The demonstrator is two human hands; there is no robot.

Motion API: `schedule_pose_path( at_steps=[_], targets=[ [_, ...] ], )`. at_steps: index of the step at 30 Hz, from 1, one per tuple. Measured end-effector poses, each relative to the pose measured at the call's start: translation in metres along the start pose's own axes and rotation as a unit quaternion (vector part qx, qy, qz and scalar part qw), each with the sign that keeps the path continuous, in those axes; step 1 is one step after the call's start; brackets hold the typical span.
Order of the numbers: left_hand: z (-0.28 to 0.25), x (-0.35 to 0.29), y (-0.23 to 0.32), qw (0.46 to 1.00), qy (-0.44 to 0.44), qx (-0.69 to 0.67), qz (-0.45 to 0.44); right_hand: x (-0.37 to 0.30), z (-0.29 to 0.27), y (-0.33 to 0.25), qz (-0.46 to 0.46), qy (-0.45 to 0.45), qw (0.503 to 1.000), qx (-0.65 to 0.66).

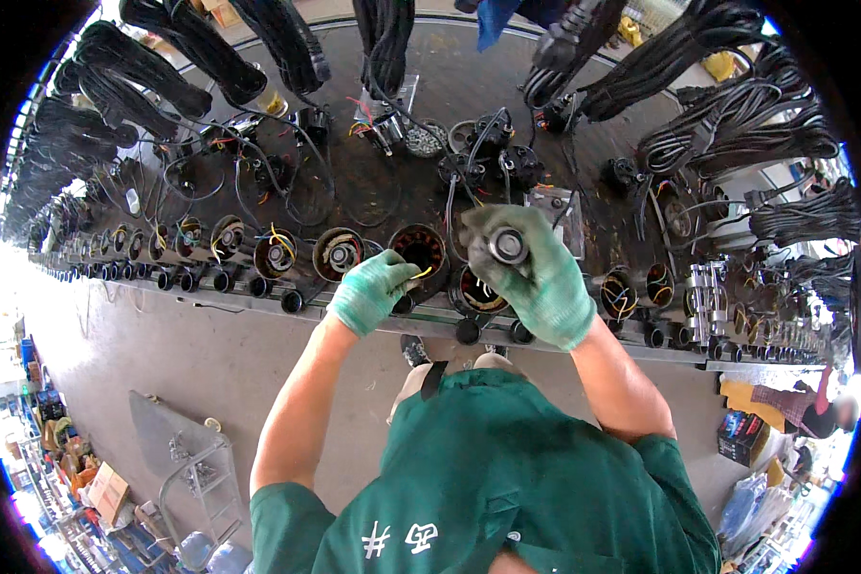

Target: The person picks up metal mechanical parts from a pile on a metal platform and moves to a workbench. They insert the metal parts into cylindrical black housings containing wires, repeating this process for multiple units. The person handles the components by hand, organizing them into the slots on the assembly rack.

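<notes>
My left hand [371,290], in a green glove, is closed at the near rim of an open motor housing [418,239] with copper-coloured windings around its inner wall. A yellow wire [422,274] runs from the pinched fingertips at that rim. My right hand [545,282], gloved too, grips a round metal motor part [508,246] with a bearing-like ring on its end, raised above the bench. Beneath it, partly hidden by the hand, stands another motor housing [478,297] with pale wires inside. Just left of the wound housing sits a housing with a wired inner part [339,253].
Along the bench's near edge runs a long row of motor housings [275,254]. Bundled black cables [383,48] hang at the far side. A bowl of small metal pieces [425,140] is mid-bench. A metal cart [196,459] stands on the floor behind at left.
</notes>
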State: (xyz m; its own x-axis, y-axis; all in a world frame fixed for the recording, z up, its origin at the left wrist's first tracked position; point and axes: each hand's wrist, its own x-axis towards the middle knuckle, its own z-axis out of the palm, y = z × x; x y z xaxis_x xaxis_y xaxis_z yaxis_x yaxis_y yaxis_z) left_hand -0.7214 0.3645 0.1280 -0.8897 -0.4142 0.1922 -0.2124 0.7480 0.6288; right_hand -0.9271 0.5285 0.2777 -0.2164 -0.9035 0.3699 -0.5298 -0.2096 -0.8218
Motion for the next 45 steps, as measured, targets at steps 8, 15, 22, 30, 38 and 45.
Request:
schedule_pose_path(
  at_steps=[8, 15, 22, 30, 38, 45],
  targets=[
    [0.009, -0.003, 0.014, 0.996, 0.077, 0.003, -0.045, 0.03, 0.056, 0.054, 0.039, 0.054, 0.996, -0.061],
    [0.012, 0.002, 0.017, 0.995, 0.092, 0.03, -0.035, 0.038, 0.059, 0.055, 0.06, 0.044, 0.993, -0.093],
    [0.018, -0.018, 0.0, 0.996, 0.052, 0.072, 0.026, 0.026, 0.081, 0.096, 0.051, -0.027, 0.984, -0.17],
    [0.016, -0.021, 0.003, 0.996, 0.073, 0.041, 0.033, 0.018, 0.1, 0.121, 0.032, -0.086, 0.962, -0.257],
    [0.021, -0.027, 0.001, 0.995, 0.092, 0.02, 0.007, 0.02, 0.106, 0.124, -0.01, -0.148, 0.936, -0.321],
    [0.026, -0.022, 0.004, 0.991, 0.123, 0.023, 0.037, 0.009, 0.071, 0.099, -0.004, -0.125, 0.965, -0.232]
  ],
)
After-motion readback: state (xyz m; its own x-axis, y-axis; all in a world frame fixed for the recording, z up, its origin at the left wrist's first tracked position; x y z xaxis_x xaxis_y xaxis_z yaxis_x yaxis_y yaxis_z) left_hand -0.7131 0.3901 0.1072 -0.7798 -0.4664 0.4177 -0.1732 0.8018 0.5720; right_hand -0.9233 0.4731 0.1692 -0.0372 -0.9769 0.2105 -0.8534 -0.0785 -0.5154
